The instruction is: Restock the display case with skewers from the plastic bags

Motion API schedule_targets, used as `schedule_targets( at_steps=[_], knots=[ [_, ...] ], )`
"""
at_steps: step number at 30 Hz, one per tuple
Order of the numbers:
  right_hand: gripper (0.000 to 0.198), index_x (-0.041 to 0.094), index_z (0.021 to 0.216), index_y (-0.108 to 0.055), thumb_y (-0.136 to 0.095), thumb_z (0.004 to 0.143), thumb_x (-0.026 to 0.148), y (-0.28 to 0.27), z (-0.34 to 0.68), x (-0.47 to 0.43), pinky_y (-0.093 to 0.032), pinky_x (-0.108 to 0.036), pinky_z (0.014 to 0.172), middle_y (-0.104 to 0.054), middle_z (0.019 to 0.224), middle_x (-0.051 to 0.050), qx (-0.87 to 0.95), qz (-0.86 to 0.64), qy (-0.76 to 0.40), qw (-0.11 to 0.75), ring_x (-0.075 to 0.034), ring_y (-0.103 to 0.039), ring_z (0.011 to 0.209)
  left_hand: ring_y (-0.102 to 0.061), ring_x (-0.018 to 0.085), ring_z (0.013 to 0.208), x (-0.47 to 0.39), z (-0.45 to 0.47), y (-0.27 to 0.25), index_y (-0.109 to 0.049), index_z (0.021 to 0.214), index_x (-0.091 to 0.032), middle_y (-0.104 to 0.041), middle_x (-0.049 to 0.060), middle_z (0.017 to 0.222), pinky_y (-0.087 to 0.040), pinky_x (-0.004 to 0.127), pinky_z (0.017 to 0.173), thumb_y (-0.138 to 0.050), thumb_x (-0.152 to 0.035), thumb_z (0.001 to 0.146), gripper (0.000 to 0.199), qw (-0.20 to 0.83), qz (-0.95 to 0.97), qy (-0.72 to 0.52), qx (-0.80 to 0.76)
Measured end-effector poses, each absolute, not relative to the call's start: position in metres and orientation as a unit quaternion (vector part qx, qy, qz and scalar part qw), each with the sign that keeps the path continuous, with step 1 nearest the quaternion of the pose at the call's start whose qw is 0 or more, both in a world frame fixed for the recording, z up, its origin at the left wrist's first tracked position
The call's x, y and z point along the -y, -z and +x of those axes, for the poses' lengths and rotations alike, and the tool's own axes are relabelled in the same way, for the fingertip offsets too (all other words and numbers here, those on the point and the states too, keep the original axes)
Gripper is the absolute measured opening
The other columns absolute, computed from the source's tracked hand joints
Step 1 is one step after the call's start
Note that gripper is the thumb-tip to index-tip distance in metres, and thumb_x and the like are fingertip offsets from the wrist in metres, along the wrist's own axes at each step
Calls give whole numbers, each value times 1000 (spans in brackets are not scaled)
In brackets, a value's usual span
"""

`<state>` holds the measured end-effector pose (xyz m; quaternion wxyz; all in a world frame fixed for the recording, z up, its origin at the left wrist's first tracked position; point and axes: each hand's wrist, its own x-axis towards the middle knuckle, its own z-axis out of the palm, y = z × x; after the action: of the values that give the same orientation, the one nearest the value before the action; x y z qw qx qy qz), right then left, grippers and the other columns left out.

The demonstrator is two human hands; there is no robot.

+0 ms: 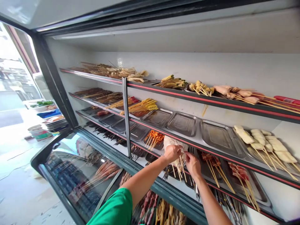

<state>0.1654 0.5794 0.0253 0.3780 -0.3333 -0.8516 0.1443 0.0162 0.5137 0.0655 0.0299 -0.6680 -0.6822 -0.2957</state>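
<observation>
A whitish, thin plastic bag [170, 141] sits on the third shelf, with a bundle of bare skewer sticks [180, 167] poking out toward me. My left hand [172, 153] is closed in a pinch on the bag's gathered edge. Close by on the right, my right hand [193, 164] also pinches the bag's edge, with fingertips near those of the left. What the bag covers is hidden. To its left lies a tray of orange skewers [155, 137]; brown meat skewers [211, 162] lie right of my right hand.
Above my hands runs a shelf with metal trays [181, 123] and pale skewers [269, 140]. The top shelf bears more skewers [172, 82]. A dark upright post [126, 115] stands left of my hands. Below is a glass panel [86, 168], with a dark frame rail [168, 193].
</observation>
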Motion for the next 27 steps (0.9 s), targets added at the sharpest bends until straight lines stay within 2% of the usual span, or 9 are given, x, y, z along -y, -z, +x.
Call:
schedule_targets(
  at_steps=[4, 6, 9, 13, 16, 18, 20, 24, 27],
  knots=[
    [32, 17, 85, -68, -38, 81, 30, -20, 164, -586, -49, -33, 67, -70, 79, -12, 843, -341, -184, 373, -23, -65, 71, -63, 16, 76, -514, 11, -65, -70, 93, -23, -68, 4, 81, -47, 23, 67, -50, -16, 84, 23, 9, -730, 320, 604],
    [30, 17, 84, -67, -42, 81, 35, -22, 163, -584, -50, -31, 66, -69, 79, -12, 840, -320, -237, 370, -22, -65, 69, -63, 17, 77, -516, 8, -70, -70, 85, -20, -67, 5, 80, -47, 24, 69, -54, -20, 84, 16, 24, -732, 334, 594],
    [32, 16, 85, -67, -48, 80, 42, -32, 160, -578, -50, -30, 67, -69, 81, -11, 819, -325, -277, 383, -20, -64, 70, -61, 16, 78, -520, 7, -76, -68, 80, -17, -66, 4, 79, -47, 24, 72, -58, -14, 78, 10, 25, -719, 369, 588],
    [27, 16, 84, -69, -46, 80, 30, -52, 159, -574, -48, -31, 74, -68, 83, -10, 778, -368, -226, 456, -19, -63, 75, -58, 22, 90, -525, 7, -75, -66, 79, -12, -64, 10, 88, -46, 32, 84, -64, -11, 66, 13, 4, -697, 416, 584],
    [22, 17, 83, -68, -48, 78, 22, -59, 158, -575, -47, -29, 78, -69, 85, -7, 799, -332, -219, 451, -18, -62, 80, -59, 18, 80, -529, 6, -71, -67, 81, -13, -65, 7, 85, -47, 27, 75, -58, -14, 72, 14, -52, -675, 449, 583],
    [18, 18, 84, -67, -52, 77, 24, -60, 158, -574, -48, -29, 77, -68, 84, -6, 800, -334, -232, 441, -18, -62, 79, -58, 14, 67, -528, 6, -71, -68, 83, -13, -65, 3, 74, -45, 22, 64, -52, -18, 77, 17, -95, -655, 457, 594],
    [16, 18, 83, -66, -55, 76, 27, -59, 157, -572, -48, -29, 76, -68, 82, -6, 788, -347, -236, 450, -18, -62, 77, -57, 12, 63, -527, 8, -74, -68, 82, -13, -64, 1, 69, -42, 20, 58, -52, -21, 78, 19, -117, -637, 457, 610],
    [16, 16, 81, -65, -53, 77, 25, -57, 153, -569, -47, -29, 75, -66, 78, -7, 780, -354, -195, 478, -18, -60, 76, -57, 13, 63, -524, 11, -79, -69, 81, -14, -64, 1, 67, -41, 20, 58, -54, -24, 79, 18, -115, -635, 435, 628],
    [17, 16, 79, -65, -49, 78, 23, -57, 152, -571, -46, -28, 74, -65, 76, -7, 787, -361, -182, 465, -18, -59, 74, -57, 13, 65, -523, 12, -80, -68, 95, -18, -65, 1, 73, -43, 21, 62, -56, -25, 81, 20, -83, -638, 437, 629]
  ],
)
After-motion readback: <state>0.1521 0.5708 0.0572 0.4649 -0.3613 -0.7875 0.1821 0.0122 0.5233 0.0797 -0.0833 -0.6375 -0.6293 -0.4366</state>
